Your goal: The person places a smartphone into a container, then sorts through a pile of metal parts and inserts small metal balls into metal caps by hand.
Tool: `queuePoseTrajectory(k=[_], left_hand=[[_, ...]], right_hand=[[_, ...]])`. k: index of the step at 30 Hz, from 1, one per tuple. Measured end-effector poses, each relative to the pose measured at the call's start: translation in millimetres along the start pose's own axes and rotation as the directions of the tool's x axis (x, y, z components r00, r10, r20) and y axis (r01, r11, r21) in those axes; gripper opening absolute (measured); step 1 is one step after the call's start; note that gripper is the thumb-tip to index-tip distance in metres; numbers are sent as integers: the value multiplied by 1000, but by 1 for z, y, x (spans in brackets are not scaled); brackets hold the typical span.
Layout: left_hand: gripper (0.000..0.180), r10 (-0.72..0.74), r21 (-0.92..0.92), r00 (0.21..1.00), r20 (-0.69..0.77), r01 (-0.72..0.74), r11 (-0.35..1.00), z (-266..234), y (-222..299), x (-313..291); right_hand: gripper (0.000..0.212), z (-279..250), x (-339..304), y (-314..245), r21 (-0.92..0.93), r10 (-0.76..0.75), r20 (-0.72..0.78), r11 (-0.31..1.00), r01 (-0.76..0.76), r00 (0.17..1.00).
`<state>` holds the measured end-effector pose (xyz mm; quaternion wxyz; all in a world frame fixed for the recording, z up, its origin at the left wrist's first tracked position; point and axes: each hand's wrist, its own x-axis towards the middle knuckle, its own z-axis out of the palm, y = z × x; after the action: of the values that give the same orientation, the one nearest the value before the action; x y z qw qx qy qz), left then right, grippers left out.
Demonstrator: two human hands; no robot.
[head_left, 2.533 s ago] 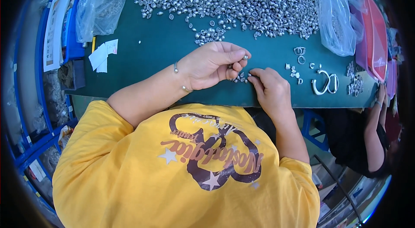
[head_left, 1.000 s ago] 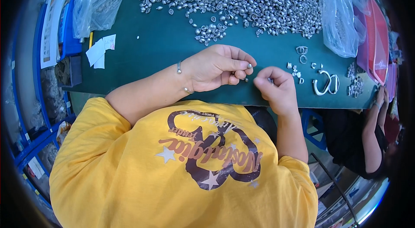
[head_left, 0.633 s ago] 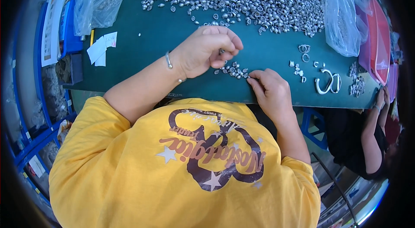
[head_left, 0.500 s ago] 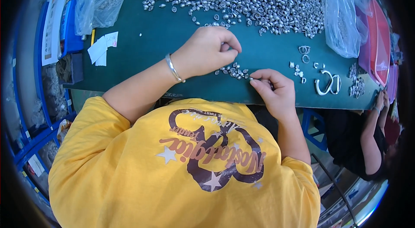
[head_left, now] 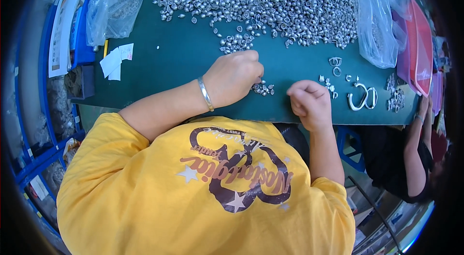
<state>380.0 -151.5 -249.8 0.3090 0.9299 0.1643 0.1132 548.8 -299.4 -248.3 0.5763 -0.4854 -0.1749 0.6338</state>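
Small silver-grey metal pieces, cup-like and teardrop-shaped, lie in a large heap (head_left: 270, 4) at the far side of the green table. A looser cluster (head_left: 237, 42) of the same pieces sits just beyond my left hand (head_left: 236, 77), which wears a silver bangle (head_left: 205, 93). That hand is closed, its fingertips down at the left edge of a small pile of metal pieces (head_left: 263, 89); what it pinches is hidden. Right of this pile, my right hand (head_left: 311, 105) is curled closed near the table's front edge, and its contents do not show.
Rings (head_left: 336, 65), small metal bits (head_left: 328, 86) and large silver clasps (head_left: 362, 98) lie to the right. Clear plastic bags (head_left: 379, 23), red basket (head_left: 419, 47) stand beyond. Paper slips (head_left: 114, 63) and a blue rack (head_left: 82, 37) are left. Another person's arm (head_left: 414, 153) is at right.
My left hand has come nearer to me, from above the small pile to its left edge, uncovering the looser cluster. The right hand has drawn slightly away from the pile and curled tighter.
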Motion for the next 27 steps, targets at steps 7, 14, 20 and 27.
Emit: queuePoseTrajectory(k=[7, 14, 20, 27], left_hand=[[5, 39, 4, 994, -98, -39, 999, 6, -1, -3], [12, -414, -855, 832, 369, 478, 199, -15, 3, 3], [15, -311, -903, 848, 429, 389, -185, -8, -4, -2], [15, -268, -874, 836, 478, 425, -236, -10, 3, -4]], right_hand=[[7, 22, 14, 10, -947, -460, 228, 99, 305, 858], [7, 28, 15, 8, -948, -478, 268, 23, 317, 836], [6, 27, 21, 9, -886, -576, 271, 163, 433, 771], [12, 29, 20, 10, 416, -96, 101, 908, 46, 990]])
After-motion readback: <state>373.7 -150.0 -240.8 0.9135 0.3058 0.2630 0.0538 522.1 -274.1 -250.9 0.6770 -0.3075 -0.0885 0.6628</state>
